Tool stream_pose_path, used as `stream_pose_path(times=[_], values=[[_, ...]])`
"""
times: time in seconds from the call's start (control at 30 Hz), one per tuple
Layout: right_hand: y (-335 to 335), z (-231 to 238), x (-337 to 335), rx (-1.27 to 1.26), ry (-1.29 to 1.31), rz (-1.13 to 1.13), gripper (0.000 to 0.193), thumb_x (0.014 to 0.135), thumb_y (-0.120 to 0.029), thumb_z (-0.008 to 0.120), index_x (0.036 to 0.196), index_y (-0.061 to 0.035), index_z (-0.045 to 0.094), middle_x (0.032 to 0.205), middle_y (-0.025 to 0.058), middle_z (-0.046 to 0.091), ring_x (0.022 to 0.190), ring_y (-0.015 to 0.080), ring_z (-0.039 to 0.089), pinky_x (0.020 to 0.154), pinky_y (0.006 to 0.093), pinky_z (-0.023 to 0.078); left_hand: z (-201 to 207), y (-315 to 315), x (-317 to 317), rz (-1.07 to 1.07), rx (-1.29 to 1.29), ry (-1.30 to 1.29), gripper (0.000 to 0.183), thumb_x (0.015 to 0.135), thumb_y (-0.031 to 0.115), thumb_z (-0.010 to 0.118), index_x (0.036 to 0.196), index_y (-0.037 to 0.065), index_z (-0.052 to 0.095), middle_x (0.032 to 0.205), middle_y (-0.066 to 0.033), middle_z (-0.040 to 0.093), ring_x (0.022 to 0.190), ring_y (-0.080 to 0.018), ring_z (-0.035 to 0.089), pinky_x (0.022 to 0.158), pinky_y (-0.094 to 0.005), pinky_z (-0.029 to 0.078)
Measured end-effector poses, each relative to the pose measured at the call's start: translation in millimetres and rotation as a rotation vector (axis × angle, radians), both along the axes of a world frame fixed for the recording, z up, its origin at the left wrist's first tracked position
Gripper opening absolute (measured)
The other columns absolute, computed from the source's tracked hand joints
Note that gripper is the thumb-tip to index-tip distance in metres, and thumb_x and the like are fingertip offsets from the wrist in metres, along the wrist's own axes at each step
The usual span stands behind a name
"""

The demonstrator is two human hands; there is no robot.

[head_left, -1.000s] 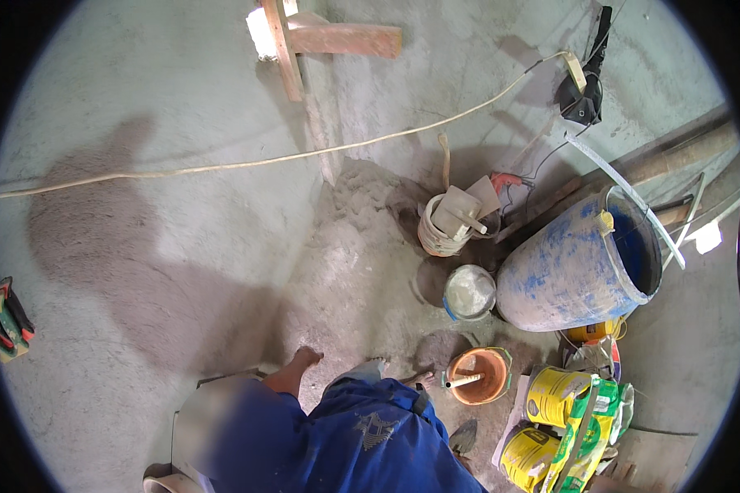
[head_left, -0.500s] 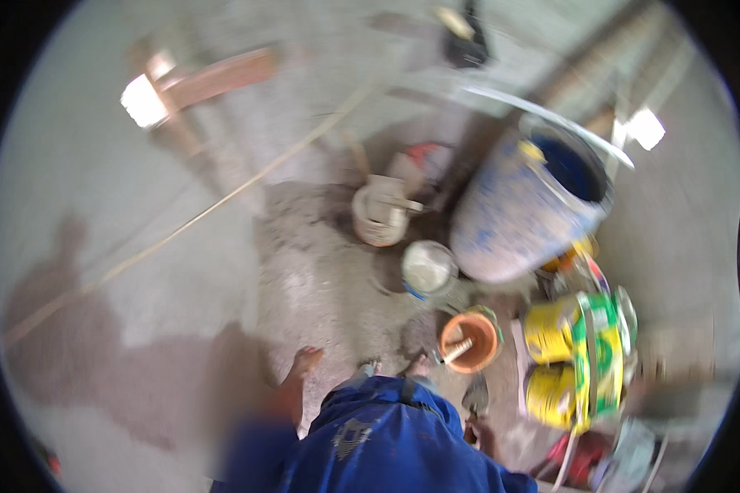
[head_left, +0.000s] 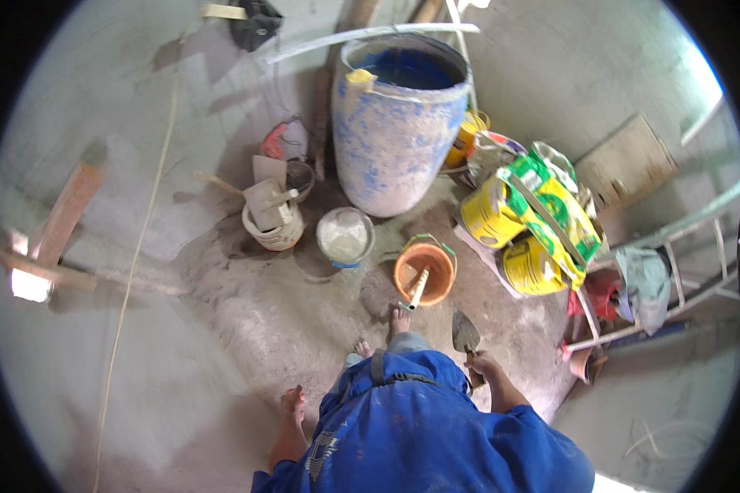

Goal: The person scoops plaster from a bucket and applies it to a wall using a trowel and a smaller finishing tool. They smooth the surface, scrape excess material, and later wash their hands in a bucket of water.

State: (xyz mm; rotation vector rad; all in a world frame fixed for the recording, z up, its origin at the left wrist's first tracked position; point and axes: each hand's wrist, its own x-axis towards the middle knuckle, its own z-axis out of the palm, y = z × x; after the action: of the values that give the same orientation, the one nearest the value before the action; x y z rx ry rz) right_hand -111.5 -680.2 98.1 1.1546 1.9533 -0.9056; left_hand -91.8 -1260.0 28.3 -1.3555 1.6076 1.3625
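My right hand (head_left: 487, 370) is closed around the handle of a pointed trowel (head_left: 464, 332), whose grey blade points forward, low over the floor. My left hand (head_left: 293, 400) hangs beside my body, fingers loose, with nothing in it. In front of my feet stands an orange bucket (head_left: 448, 279), with a light-coloured handle (head_left: 420, 286) leaning out over its rim. Just beyond, to the left, is a pale bucket (head_left: 363, 253) with whitish-grey material inside. Farther left, a dirty white bucket (head_left: 275, 239) holds a flat float (head_left: 269, 204) and other tools.
A tall blue, plaster-smeared barrel (head_left: 395, 160) stands ahead. Yellow-and-green sacks (head_left: 543, 222) lie at the right, near a ladder (head_left: 633, 333) with a cloth on it. A pale cord (head_left: 152, 189) runs along the left wall, near a wooden piece (head_left: 66, 209).
The view has swung right, so the barrel and buckets appear farther left and the picture is sharper. My right hand and the trowel show more clearly; my left hand remains beside me.
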Motion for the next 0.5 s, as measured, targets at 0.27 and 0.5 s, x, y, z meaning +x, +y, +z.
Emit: stream_pose_path(times=[0.27, 0.5], values=[[-11.0, 35.0, 18.6, -0.134, 0.237, -0.285, 0.034, 0.08, -0.015, 0.077, 0.108, -0.0012, 0.064, 0.078, 0.0083, 0.064, 0.066, 0.0185, 0.064, 0.058, 0.0368, 0.052, 6.3, 5.3, -50.3, -0.195, -0.076, -0.016, 0.04, 0.094, 0.043, 0.063, 0.12, 0.013, 0.06, 0.097, -0.0027, 0.063, 0.085, -0.0188, 0.056, 0.067, -0.0429, 0.041], [-0.9, 52.7, 79.2, -0.273, 0.419, -0.594, 0.04, 0.082, -0.007, 0.075, 0.117, -0.0016, 0.057, 0.083, 0.0077, 0.064, 0.067, 0.0196, 0.066, 0.059, 0.036, 0.055, -33.7, 14.3, -96.7, -0.317, 0.012, 0.018, 0.033, 0.094, 0.038, 0.063, 0.115, 0.012, 0.063, 0.089, -0.0028, 0.064, 0.072, -0.0166, 0.056, 0.058, -0.0374, 0.042]])
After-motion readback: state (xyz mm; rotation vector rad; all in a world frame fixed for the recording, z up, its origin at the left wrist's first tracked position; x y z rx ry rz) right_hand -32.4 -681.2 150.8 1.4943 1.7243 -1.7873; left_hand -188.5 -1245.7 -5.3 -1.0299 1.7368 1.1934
